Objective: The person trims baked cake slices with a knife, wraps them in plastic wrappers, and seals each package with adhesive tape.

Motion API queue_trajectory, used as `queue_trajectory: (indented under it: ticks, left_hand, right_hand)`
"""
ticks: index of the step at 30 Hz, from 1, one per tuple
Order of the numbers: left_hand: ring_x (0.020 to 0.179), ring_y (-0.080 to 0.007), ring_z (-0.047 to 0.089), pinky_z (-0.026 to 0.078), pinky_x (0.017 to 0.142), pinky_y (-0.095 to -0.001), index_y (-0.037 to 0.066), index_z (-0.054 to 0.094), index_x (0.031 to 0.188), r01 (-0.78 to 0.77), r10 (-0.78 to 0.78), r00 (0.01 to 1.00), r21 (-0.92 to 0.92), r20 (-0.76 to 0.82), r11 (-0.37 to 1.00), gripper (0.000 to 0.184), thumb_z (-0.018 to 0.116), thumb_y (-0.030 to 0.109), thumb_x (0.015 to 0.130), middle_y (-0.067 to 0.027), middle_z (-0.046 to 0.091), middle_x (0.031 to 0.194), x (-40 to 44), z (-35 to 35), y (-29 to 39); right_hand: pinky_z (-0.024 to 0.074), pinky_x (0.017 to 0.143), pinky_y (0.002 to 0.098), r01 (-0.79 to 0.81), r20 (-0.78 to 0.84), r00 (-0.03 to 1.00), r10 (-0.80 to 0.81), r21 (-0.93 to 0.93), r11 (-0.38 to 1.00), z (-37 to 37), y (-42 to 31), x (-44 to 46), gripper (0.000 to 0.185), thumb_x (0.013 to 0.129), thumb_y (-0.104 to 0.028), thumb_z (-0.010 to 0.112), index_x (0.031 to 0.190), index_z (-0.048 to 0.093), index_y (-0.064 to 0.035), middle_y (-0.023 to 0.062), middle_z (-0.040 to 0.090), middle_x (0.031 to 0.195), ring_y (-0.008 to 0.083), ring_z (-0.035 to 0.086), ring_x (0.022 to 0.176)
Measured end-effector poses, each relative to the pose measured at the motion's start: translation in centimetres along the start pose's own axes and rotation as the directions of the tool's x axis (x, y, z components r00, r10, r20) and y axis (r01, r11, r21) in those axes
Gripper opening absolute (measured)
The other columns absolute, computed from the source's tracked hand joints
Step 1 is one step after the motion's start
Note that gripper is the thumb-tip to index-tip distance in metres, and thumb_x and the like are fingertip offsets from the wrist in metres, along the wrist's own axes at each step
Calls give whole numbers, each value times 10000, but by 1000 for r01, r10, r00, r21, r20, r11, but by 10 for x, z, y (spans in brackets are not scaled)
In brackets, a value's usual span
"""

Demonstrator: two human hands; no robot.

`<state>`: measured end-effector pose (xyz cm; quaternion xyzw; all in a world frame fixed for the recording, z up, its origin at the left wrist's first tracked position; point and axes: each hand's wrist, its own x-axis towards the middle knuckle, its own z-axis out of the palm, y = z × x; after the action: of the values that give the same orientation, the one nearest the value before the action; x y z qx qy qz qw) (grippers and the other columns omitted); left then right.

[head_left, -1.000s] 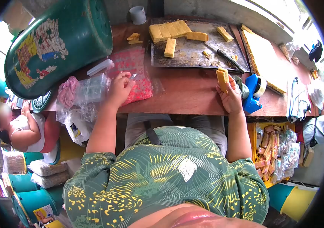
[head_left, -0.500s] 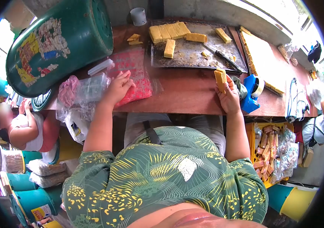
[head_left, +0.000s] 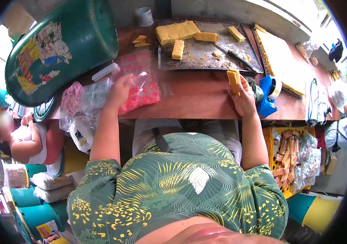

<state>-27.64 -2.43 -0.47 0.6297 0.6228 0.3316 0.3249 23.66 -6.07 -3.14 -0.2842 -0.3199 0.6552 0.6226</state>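
My right hand (head_left: 242,96) holds a slim yellow-brown bar (head_left: 234,81) upright between thumb and fingers, just left of a blue tape dispenser (head_left: 267,97). Over a red-patterned plastic sheet (head_left: 143,91) is my left hand (head_left: 121,90), blurred, with its fingers bent together. Clear plastic shows by its fingertips, and its grip is too blurred to make out. Behind, a dark metal tray (head_left: 197,64) bears a row of joined bars (head_left: 177,31), some loose bars (head_left: 178,49) and a black-handled knife (head_left: 241,61).
A large green barrel (head_left: 76,44) lies at the left, near a white cup (head_left: 145,16). At the right are a second tray with a pale slab (head_left: 281,61) and a yellow crate (head_left: 268,142) of wrapped bars. Another person (head_left: 31,140) sits at the far left.
My left hand has lifted and turned over the red sheet, and a piece of clear plastic now shows beside its fingers. My right hand keeps the bar, almost in place.
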Motion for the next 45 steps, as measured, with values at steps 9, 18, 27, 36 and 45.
queue_trajectory:
  ticks: [9, 18, 27, 36, 45]
  left_hand:
    - [1484, -395, 370, 195, 1220, -588, 137, 690, 1135, -520, 494, 761, -62, 421, 852, 229, 633, 323, 1014, -125, 566, 1482, -45, 156, 141]
    - [1485, -383, 343, 289, 1233, -501, 74, 546, 1440, -557, 443, 818, 315, 366, 769, 741, 807, 420, 839, -127, 446, 1575, -48, 131, 105]
    - [1494, -378, 328, 258, 1223, -567, 94, 544, 1414, -421, 330, 906, 470, 266, 776, 815, 808, 549, 793, -105, 449, 1554, -69, 139, 100]
    - [1429, -365, 399, 329, 1186, -517, 92, 619, 1335, -423, 353, 903, 364, 245, 830, 735, 819, 534, 783, -112, 476, 1525, -59, 134, 96]
    - [1193, -354, 606, 464, 1056, -443, 69, 685, 1197, -451, 451, 879, -39, 152, 892, 494, 808, 394, 847, -171, 668, 1253, 17, 157, 105]
  right_hand:
    - [551, 1003, 411, -11, 39, 999, 7, 120, 993, -3, -3, 3, 505, 1025, -151, 647, 1483, 437, -115, 96, 611, 1344, 215, 651, 1132]
    - [448, 1017, 280, 348, 29, 927, -373, -434, 831, 33, 11, -29, 504, 991, -20, 655, 1448, 444, -53, 78, 608, 1241, 148, 591, 1105]
    - [507, 1029, 430, 468, 453, 884, -117, -865, 180, 95, 25, -19, 565, 784, -48, 797, 1315, 601, -56, 176, 664, 1236, 358, 631, 1184]
    - [476, 1024, 470, 415, 414, 910, -21, -906, 82, 87, 25, -13, 577, 757, -197, 858, 1284, 647, -93, 127, 684, 1239, 368, 611, 1159]
    - [340, 1152, 498, 584, 629, 777, -33, -739, -337, 69, 26, -97, 634, 760, -304, 841, 1357, 632, -285, 29, 606, 1232, 257, 534, 1253]
